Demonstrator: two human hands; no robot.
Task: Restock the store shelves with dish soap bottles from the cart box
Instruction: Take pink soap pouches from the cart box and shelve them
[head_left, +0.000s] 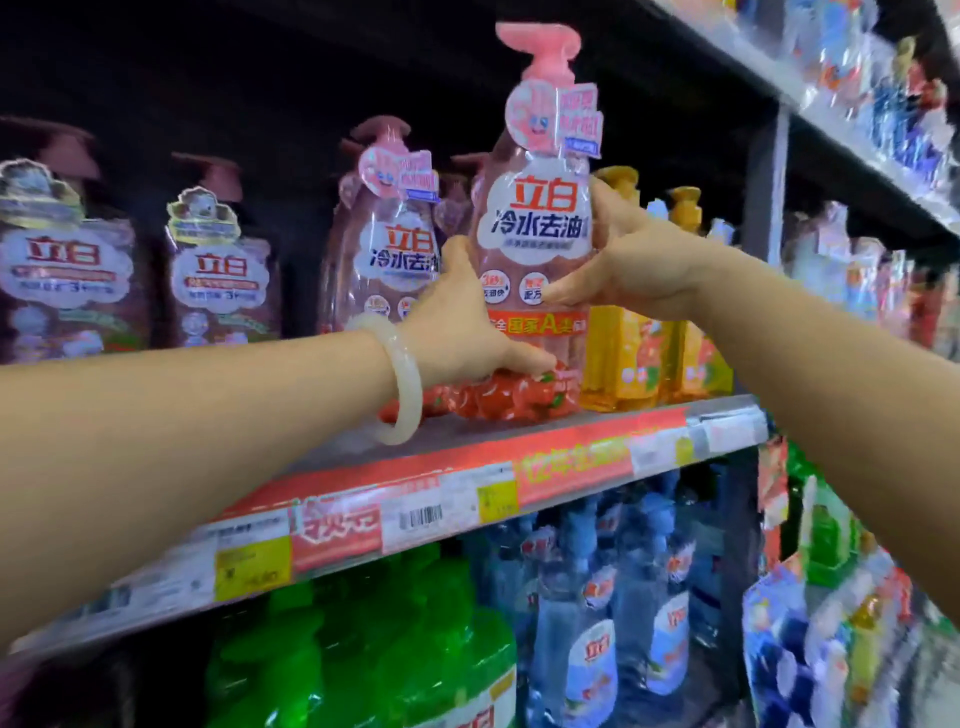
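A tall pink pump bottle (535, 223) of dish soap stands upright at the front of the middle shelf (467, 457), its base on the shelf board. The left hand (457, 322) holds the bottle's lower left side, and the right hand (623, 260) holds its right side higher up, each grip curled round it. Just left of the bottle stands a matching pink bottle (382, 234); just right, yellow bottles (623, 338).
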